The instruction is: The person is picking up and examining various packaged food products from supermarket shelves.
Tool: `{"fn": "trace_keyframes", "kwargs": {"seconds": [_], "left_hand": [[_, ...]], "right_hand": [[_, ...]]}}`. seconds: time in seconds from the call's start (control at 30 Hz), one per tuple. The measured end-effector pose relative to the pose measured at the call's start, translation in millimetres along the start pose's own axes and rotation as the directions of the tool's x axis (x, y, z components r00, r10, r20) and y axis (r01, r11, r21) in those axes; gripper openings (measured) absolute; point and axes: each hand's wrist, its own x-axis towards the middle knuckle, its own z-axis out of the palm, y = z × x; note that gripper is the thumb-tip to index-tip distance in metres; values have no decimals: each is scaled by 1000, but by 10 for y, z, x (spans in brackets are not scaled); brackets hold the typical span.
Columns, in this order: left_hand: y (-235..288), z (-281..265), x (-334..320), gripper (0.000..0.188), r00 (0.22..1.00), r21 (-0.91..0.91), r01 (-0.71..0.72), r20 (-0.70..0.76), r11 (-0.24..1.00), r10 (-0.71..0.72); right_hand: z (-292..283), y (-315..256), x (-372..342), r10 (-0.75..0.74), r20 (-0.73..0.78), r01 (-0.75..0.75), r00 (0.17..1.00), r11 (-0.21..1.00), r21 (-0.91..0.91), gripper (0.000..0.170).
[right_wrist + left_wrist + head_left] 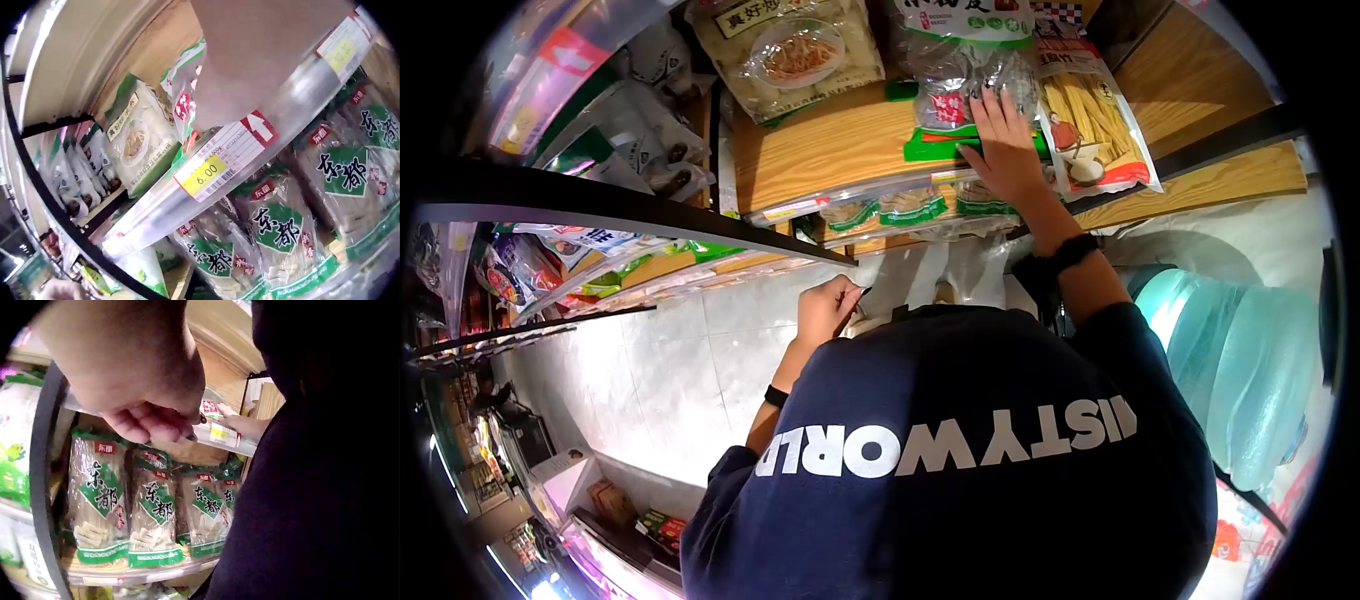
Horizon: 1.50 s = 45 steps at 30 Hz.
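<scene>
My right hand (pixel 1008 150) rests on a clear plastic bag (pixel 965 85) with a green band, on the wooden shelf. Its fingers lie stretched over the bag's front. In the right wrist view the hand blurs across the top and hides much of that bag (pixel 182 106). To its right stands a pack of yellow sticks (pixel 1090 110), to its left a large pack with a picture of a noodle dish (pixel 795 55). Near the chest, my left hand (pixel 825 308) hangs with loosely curled fingers and holds nothing. Beyond it, the left wrist view shows noodle packs (pixel 153 506).
A price strip (pixel 212 169) runs along the shelf's front edge. More noodle packs (pixel 912 205) fill the level below. A dark shelf upright (pixel 640 215) juts out at left, with bagged goods (pixel 635 150) behind it. Translucent blue-green rounded forms (pixel 1235 355) stand on the right.
</scene>
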Motion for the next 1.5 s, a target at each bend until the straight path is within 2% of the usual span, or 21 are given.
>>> {"fn": "trace_keyframes", "kwargs": {"seconds": [0.1,0.27,0.3,0.4,0.47,0.53,0.6,0.63,0.67,0.7,0.8,0.83,0.87,0.9,1.0,1.1,1.2,1.3,1.33,1.47,1.5], "left_hand": [[106,152,-15,21,999,148,16,46,989,-23],[66,398,-119,24,984,-87,175,59,981,-170],[-105,421,-170,24,978,-50,196,81,979,-191],[-517,438,-506,27,954,2,284,97,959,-283],[-987,546,-851,29,916,-143,399,26,906,-399],[-1350,653,-1435,32,807,-347,546,-24,762,-590],[-1550,722,-2195,37,644,-399,700,-4,592,-765],[-1498,727,-2596,41,620,-280,744,-47,607,-783],[-1607,828,-3044,42,519,-201,831,-57,519,-853],[-1996,1124,-3680,44,458,-338,835,-12,435,-889],[-1966,1445,-4920,45,365,-229,908,17,352,-931],[-2221,1774,-5389,41,377,-263,892,-13,367,-926],[-2118,1869,-5627,38,267,-402,882,-7,247,-964],[-1987,1947,-5839,36,154,-530,839,21,120,-988],[-1762,2119,-6297,33,71,-478,877,45,41,-996],[-1642,2312,-6479,33,-3,-504,863,-67,31,-998],[-1617,2416,-6620,33,89,-655,751,-27,85,-996],[-1561,2445,-6644,35,104,-603,788,-67,124,-992],[-1492,2408,-6612,38,40,-627,777,-45,59,-998],[-1639,2603,-6693,39,50,-624,775,-95,99,-994],[-1637,2626,-6708,38,51,-643,760,-88,95,-995]], "right_hand": [[-166,-12,-234,-81,14,78,997,985,151,49],[-300,58,-893,-192,41,168,980,927,336,26],[-279,78,-1042,-186,58,151,981,914,377,21],[-159,189,-1512,63,451,-226,890,921,317,15],[-17,236,-1762,83,424,-220,902,933,285,11],[80,237,-1905,114,511,-280,852,924,261,11],[135,177,-2049,149,704,-401,694,892,207,15],[177,142,-2169,153,772,-465,617,862,201,16],[241,111,-2301,152,830,-523,537,832,186,18],[290,64,-2427,147,880,-576,452,801,162,22],[441,-120,-2687,-39,915,-388,402,898,209,22],[367,-336,-2663,-75,884,-482,461,815,321,20],[366,-538,-2585,-140,882,-403,449,850,340,19],[372,-731,-2548,-201,881,-322,428,877,356,18],[537,-1273,-2486,-256,849,-251,462,881,402,16],[694,-1817,-2388,-375,804,-258,461,810,526,15],[646,-2356,-2319,-474,745,-129,469,798,589,15],[441,-2751,-2224,-536,770,-105,347,793,600,14],[347,-2851,-2190,-524,795,-129,306,804,580,9],[456,-2834,-2194,-475,879,19,-27,879,476,9],[529,-2754,-2222,-442,895,-76,-55,896,438,10]]}}
